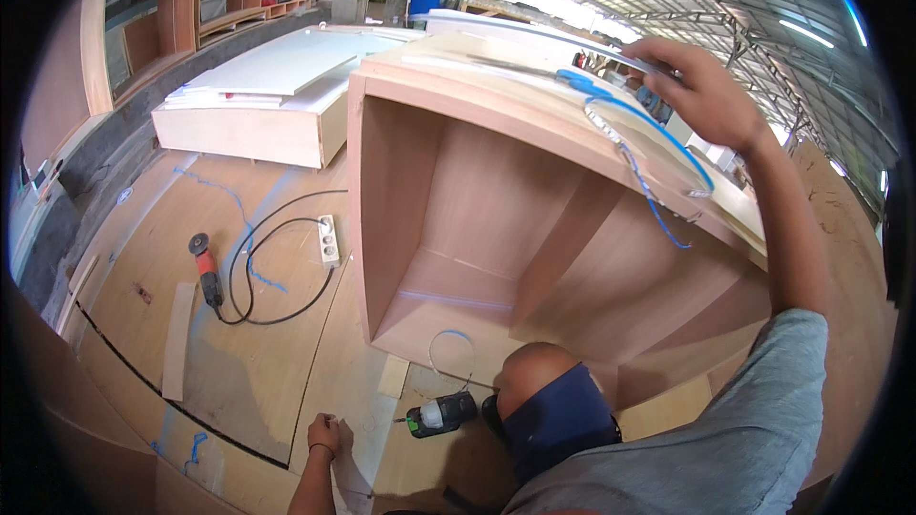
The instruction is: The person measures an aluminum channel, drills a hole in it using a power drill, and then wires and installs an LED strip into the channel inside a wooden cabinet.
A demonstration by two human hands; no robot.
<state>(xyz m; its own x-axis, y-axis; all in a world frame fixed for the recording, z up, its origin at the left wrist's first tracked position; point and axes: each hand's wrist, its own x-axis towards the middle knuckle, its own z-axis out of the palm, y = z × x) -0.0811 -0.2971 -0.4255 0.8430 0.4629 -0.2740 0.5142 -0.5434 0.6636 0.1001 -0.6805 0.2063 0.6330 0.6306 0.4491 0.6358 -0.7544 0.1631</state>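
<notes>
Wooden cabinet [396,186]; right hand [701,86] pinching thin strip [596,46] above it; left hand [324,432] curled, grip unclear.

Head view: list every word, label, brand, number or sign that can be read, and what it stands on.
No text can be read with certainty.
Curled white-and-blue strip on the cabinet: dark marks, too small and blurred.
Cordless drill: any label is too small.
Angle grinder: likewise.

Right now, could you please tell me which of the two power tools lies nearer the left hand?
The black and green drill, right of the left hand; the red and black angle grinder lies farther off, near the white socket strip.
</notes>
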